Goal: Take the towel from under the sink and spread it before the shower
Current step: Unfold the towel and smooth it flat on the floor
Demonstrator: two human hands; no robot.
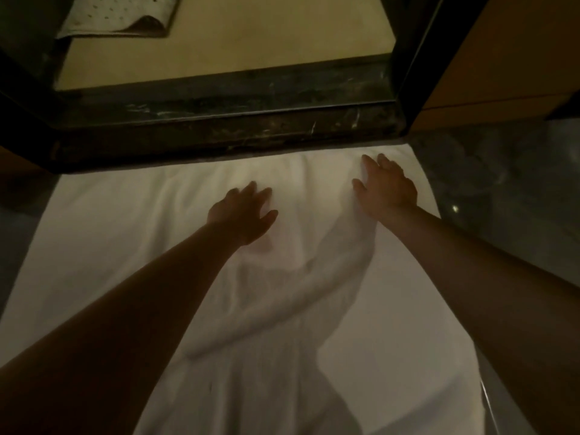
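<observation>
A white towel point(125, 233) lies spread flat on the floor, its far edge against the dark stone shower threshold point(226, 127). Soft wrinkles run down its middle. My left hand point(243, 211) rests palm down on the towel near its centre, fingers apart. My right hand point(384, 186) presses flat on the towel near its far right corner, fingers spread. Neither hand holds anything. Both forearms reach in from the bottom of the view.
Beyond the threshold is the pale shower floor point(226, 42) with a white perforated bath mat point(122, 17) at the back left. A dark frame post point(414, 58) and a wooden panel point(508, 51) stand at right. Dark glossy floor point(508, 189) lies right of the towel.
</observation>
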